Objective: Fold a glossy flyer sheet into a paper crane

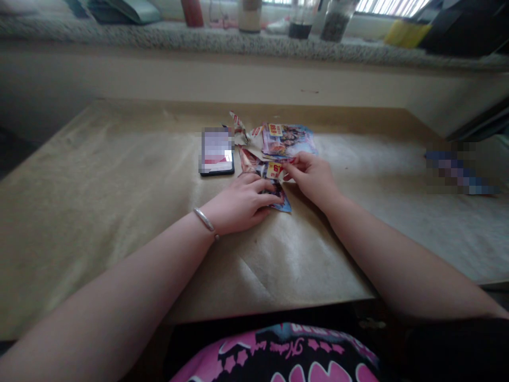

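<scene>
A colourful printed paper piece (pixel 284 205) with a yellow and red price label lies on the table under my hands. My left hand (pixel 248 200) rests on it palm down, fingers spread over its near part; a silver bangle circles that wrist. My right hand (pixel 312 175) pinches the paper's right edge between thumb and forefinger, beside the label. Just behind lies a second printed piece (pixel 292 140) showing figures and a similar yellow label. Crumpled, torn paper strips (pixel 245 133) lie to its left. What is under my left palm is hidden.
A dark-edged phone (pixel 217 173) lies left of the papers. The table (pixel 119 212) has a golden-beige cover. A blurred blue and purple item (pixel 457 172) lies far right. Several jars (pixel 337 21) and a red container (pixel 192 13) stand on the speckled windowsill (pixel 159 43).
</scene>
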### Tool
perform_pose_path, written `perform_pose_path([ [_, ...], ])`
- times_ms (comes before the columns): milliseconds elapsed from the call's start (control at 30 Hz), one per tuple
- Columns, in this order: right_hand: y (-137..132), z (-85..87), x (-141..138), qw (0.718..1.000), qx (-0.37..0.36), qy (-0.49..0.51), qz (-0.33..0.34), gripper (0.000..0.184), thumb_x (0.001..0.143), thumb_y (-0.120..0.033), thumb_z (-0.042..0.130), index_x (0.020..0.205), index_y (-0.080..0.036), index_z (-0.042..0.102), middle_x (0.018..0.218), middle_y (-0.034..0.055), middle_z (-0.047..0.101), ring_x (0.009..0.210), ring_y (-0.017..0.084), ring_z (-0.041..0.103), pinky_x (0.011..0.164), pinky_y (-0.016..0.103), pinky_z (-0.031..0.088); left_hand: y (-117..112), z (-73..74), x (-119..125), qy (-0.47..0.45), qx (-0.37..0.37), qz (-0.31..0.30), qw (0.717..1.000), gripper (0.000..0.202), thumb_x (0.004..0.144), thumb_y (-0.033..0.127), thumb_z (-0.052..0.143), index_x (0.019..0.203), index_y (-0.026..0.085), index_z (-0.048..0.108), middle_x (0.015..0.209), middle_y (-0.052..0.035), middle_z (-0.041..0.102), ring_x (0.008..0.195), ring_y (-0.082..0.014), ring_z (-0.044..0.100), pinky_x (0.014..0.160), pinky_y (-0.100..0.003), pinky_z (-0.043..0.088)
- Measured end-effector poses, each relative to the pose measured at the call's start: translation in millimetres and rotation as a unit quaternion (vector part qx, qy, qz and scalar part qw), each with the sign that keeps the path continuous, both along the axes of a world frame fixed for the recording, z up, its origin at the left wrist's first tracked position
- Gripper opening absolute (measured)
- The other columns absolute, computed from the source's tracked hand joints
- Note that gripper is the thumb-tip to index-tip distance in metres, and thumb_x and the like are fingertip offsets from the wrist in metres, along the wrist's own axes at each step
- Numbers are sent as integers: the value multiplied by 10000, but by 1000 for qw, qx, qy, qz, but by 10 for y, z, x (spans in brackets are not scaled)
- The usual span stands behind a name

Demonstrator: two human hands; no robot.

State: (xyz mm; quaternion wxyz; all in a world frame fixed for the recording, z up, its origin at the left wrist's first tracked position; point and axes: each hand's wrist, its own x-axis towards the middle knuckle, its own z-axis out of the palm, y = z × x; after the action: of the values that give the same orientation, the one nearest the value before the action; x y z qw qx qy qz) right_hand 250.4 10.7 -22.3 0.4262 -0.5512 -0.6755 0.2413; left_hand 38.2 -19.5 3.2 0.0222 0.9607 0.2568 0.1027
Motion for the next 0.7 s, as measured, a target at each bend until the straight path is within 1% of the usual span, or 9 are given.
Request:
perform_pose_path([
  [133, -19, 5, 2, 1000, 8, -17, -2, 247, 852, -414, 582, 699, -234, 509, 640, -8, 673, 583, 166, 655, 552, 289, 473, -11, 1, 8, -41, 3, 28, 999, 293, 879, 275, 558, 1147, 189, 639, 1273, -117, 545, 1236, -292, 453, 1123, -485, 350],
  [200, -38, 26, -1, 999, 16, -43, -6, 235, 851, -398, 579, 695, -234, 516, 635, -5, 667, 581, 161, 635, 558, 287, 465, -16, -15, 4, -74, 3, 37, 997, 330, 851, 266, 594, 1164, 159, 590, 1328, -150, 484, 1327, -319, 381, 1151, -511, 322],
  [300, -73, 70, -6, 995, 27, -91, -17, 234, 822, -381, 609, 670, -226, 526, 640, 2, 657, 582, 152, 602, 545, 273, 430, -9, -60, -9, -113, 5, 17, 993, 501, 832, 256, 633, 1290, 140, 465, 1445, -190, 367, 1450, -353, 204, 1188, -551, 257],
  [367, -96, 99, -10, 993, 27, -112, -15, 231, 803, -375, 629, 664, -216, 535, 639, 4, 647, 579, 145, 584, 537, 264, 405, 8, -99, -20, -128, 12, 0, 992, 671, 819, 253, 655, 1400, 145, 337, 1507, -206, 291, 1477, -363, 141, 1192, -571, 239],
  [433, -118, 123, -13, 992, 30, -125, -4, 229, 795, -377, 641, 673, -208, 546, 634, 2, 635, 567, 135, 563, 535, 258, 392, 32, -138, -30, -137, 23, -11, 990, 817, 816, 275, 668, 1477, 155, 203, 1532, -219, 259, 1479, -367, 147, 1189, -577, 242],
  [500, -140, 140, -12, 991, 41, -130, 14, 218, 790, -370, 653, 689, -201, 559, 636, 0, 628, 565, 130, 552, 538, 254, 393, 58, -171, -39, -145, 34, -10, 989, 887, 825, 307, 662, 1509, 137, 124, 1538, -233, 255, 1475, -369, 168, 1194, -565, 239],
  [567, -163, 155, -7, 990, 51, -129, 35, 174, 791, -336, 657, 717, -195, 586, 660, 6, 641, 584, 132, 568, 555, 254, 415, 80, -193, -47, -154, 32, 0, 987, 917, 828, 329, 660, 1520, 121, 95, 1546, -237, 247, 1475, -367, 174, 1201, -546, 233],
  [633, -185, 172, 1, 988, 58, -131, 54, 119, 796, -300, 650, 760, -191, 623, 707, 19, 672, 610, 141, 599, 582, 261, 446, 95, -203, -52, -159, 21, 10, 987, 954, 811, 332, 675, 1526, 128, 77, 1559, -229, 230, 1477, -361, 176, 1203, -533, 233],
  [700, -204, 191, 11, 985, 65, -139, 76, 106, 811, -294, 637, 808, -190, 658, 759, 33, 701, 630, 150, 623, 610, 277, 476, 102, -204, -52, -162, 15, 8, 987, 989, 789, 316, 690, 1529, 140, 58, 1565, -223, 224, 1475, -353, 189, 1201, -528, 238],
])
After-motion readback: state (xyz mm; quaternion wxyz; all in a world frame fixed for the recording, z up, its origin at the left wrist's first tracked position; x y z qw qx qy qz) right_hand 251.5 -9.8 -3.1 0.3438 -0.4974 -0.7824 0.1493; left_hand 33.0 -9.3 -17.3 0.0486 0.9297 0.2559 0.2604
